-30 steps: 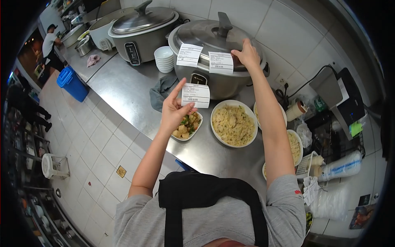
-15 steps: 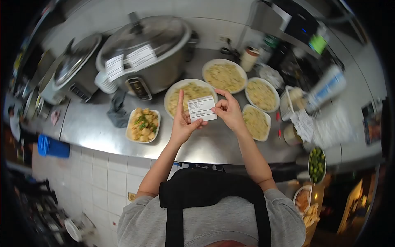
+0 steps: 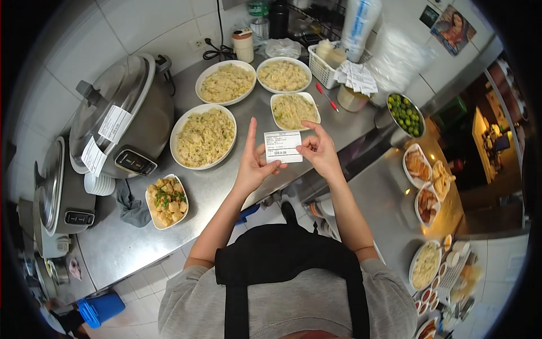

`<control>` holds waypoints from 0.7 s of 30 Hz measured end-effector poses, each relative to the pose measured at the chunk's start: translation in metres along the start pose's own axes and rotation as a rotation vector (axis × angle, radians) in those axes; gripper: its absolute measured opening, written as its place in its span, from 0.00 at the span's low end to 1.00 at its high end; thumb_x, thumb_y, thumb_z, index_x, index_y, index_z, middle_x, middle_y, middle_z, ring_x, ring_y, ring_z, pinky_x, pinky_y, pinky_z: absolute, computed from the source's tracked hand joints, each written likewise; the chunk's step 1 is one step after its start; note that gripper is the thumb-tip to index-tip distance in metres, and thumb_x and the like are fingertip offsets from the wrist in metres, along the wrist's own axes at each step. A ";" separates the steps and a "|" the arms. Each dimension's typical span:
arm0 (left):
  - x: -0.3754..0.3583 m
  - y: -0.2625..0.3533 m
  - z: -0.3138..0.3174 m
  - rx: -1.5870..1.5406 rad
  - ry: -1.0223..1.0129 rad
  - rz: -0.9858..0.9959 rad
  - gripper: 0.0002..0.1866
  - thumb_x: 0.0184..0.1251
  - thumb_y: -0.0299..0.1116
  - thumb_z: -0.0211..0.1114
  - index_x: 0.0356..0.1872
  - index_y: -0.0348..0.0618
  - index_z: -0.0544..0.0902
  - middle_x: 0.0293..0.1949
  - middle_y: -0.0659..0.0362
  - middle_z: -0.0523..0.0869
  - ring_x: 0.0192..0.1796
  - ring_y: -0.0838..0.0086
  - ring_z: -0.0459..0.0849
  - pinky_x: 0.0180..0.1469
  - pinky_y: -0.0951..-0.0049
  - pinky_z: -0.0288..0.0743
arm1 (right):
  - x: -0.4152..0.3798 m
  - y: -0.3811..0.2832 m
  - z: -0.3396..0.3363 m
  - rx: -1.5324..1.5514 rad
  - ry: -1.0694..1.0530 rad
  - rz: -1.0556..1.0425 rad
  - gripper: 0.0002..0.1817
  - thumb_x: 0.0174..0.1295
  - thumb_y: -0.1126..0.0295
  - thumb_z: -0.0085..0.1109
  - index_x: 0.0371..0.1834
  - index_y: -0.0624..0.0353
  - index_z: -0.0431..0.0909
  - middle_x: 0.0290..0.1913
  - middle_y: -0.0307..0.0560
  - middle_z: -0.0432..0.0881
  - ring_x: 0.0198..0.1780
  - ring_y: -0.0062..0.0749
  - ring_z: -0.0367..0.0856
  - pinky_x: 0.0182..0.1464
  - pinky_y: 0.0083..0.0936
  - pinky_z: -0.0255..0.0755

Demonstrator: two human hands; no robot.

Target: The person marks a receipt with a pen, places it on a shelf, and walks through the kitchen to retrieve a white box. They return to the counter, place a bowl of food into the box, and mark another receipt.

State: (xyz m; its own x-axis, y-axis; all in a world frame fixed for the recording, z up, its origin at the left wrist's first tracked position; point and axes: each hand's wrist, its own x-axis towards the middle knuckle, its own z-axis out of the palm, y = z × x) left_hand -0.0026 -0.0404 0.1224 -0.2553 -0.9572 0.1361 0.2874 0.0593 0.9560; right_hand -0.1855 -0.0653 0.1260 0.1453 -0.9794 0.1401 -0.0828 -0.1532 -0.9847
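Observation:
A small printed receipt [image 3: 283, 146] is held up between both hands, over the front edge of the steel counter. My left hand [image 3: 253, 164] pinches its lower left corner with the thumb, index finger pointing up. At the receipt's right edge, my right hand [image 3: 319, 151] grips it between thumb and fingers. Just beyond the paper sits a square bowl of fried rice [image 3: 294, 110]. A larger oval bowl of fried rice [image 3: 204, 137] lies to the left, with two more bowls of rice [image 3: 226, 83] behind. A bowl of fried cubes with green garnish [image 3: 167, 201] stands near the front edge.
Two large cookers, the nearer cooker [image 3: 121, 113] with paper slips on its lid, stand at left. Green limes [image 3: 405, 115] fill a container at right. Plated food [image 3: 418, 165] lies on the right-hand counter. A red pen [image 3: 327, 97] rests near a white basket [image 3: 322, 69].
My view and body have turned to the right, so the cookers and bowls shift left and the right-hand counter comes into view. Both hands still hold the receipt.

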 end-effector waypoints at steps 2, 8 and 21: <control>-0.013 0.000 -0.003 -0.008 -0.057 -0.020 0.52 0.53 0.13 0.55 0.67 0.62 0.29 0.51 0.46 0.74 0.38 0.68 0.84 0.27 0.81 0.75 | -0.019 0.001 0.007 0.006 0.030 0.029 0.30 0.48 0.83 0.58 0.57 0.64 0.62 0.20 0.36 0.73 0.22 0.13 0.65 0.25 0.13 0.60; -0.038 0.006 -0.012 -0.028 -0.110 -0.051 0.52 0.53 0.12 0.55 0.67 0.63 0.29 0.50 0.47 0.75 0.38 0.69 0.83 0.28 0.81 0.74 | -0.045 -0.013 0.027 -0.038 0.040 0.004 0.30 0.49 0.85 0.56 0.58 0.64 0.60 0.22 0.34 0.73 0.24 0.11 0.67 0.26 0.10 0.59; -0.014 0.035 -0.059 0.300 0.001 0.229 0.24 0.53 0.27 0.63 0.55 0.42 0.74 0.48 0.57 0.79 0.48 0.78 0.75 0.45 0.80 0.69 | 0.088 -0.100 0.009 -0.680 -0.278 -0.521 0.26 0.49 0.72 0.60 0.54 0.61 0.67 0.31 0.47 0.76 0.34 0.32 0.76 0.38 0.25 0.70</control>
State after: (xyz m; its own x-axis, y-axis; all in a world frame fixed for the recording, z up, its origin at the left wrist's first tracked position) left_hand 0.0652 -0.0417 0.1389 -0.2147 -0.9100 0.3547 0.0533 0.3517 0.9346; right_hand -0.1555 -0.1348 0.2354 0.5532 -0.7107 0.4345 -0.4927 -0.6998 -0.5173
